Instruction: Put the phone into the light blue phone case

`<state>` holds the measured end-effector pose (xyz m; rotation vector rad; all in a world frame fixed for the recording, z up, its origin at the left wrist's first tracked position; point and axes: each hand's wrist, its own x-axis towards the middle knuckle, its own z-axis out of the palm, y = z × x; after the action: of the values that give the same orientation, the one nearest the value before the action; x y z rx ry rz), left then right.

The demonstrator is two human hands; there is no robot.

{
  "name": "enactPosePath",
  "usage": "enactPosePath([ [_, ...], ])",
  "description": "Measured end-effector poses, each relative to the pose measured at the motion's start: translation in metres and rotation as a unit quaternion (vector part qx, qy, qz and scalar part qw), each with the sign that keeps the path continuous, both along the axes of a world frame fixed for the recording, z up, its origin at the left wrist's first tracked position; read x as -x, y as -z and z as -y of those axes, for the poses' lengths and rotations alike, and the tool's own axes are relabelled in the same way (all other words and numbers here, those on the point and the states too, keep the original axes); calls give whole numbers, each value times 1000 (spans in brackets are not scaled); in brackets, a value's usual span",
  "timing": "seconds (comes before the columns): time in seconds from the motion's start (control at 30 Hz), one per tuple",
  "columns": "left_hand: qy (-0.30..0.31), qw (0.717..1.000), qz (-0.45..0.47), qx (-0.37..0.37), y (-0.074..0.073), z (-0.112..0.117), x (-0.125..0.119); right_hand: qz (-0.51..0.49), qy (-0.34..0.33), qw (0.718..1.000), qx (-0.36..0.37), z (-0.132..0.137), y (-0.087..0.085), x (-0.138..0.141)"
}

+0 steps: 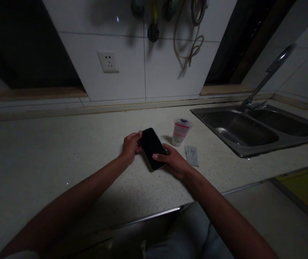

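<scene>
Both of my hands hold a black smartphone (150,145), tilted above the pale countertop, with its dark screen facing up. My left hand (131,146) grips the upper left edge, the thumb near the corner and the other fingers partly hidden behind it. At the lower right, my right hand (175,162) wraps round the side with its thumb lying on the screen. Just beyond my right hand stands a clear plastic cup (181,133) with pink print. Beside the cup, a small grey folded packet or cloth (192,155) lies flat.
A double steel sink (237,151) with a tall chrome faucet (268,77) is set into the counter (48,144) at right. On the tiled wall are a power socket (107,62), a looped cord (190,54) and pipe fittings (153,32). The counter's metal front edge (151,216) runs close to my body.
</scene>
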<state>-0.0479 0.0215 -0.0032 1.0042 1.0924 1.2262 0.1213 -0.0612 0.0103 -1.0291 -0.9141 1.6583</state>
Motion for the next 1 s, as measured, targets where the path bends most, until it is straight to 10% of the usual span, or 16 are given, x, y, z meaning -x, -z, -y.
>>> enactPosePath([
  [0.2, -94, 995, -12, -28, -2, -1, 1, 9, 0, 1000, -4, 2, 3, -1],
  [0.7, 45, 999, 8, -8, -6, 4, -4, -2, 51, 998, -37, -5, 12, -3],
  [1.0, -37, 999, 27, -28, 1, 5, -4, -78, 19, 996, -25, -7, 12, -2],
])
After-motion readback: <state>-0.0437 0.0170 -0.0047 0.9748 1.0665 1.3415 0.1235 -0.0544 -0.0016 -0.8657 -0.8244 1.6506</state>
